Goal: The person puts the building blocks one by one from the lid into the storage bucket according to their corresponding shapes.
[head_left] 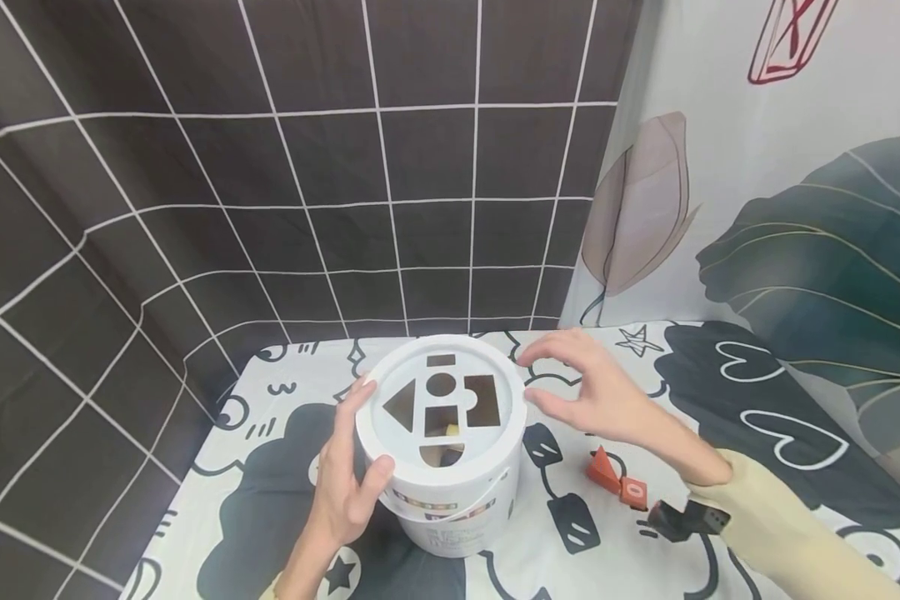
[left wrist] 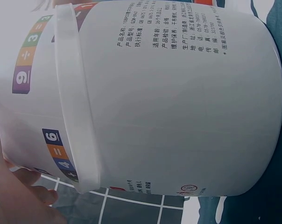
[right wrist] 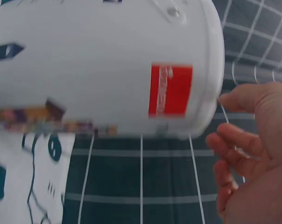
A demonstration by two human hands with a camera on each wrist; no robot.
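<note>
A white bucket stands upright on the patterned cloth, covered by a round lid with several shaped cut-outs. Through the lower openings a yellow piece shows inside. My left hand holds the bucket's left side, fingers and thumb at the lid's rim. Its fingers curl by the printed wall in the left wrist view. On the opposite side my right hand has its thumb tip at the rim and its fingers loosely bent, with nothing between them. The white handle hangs down across the bucket's front.
A red triangular block and a red square block with a white mark lie right of the bucket, near the right forearm. Behind the cloth-covered surface hangs a dark grid curtain, with a leaf-print curtain at the right.
</note>
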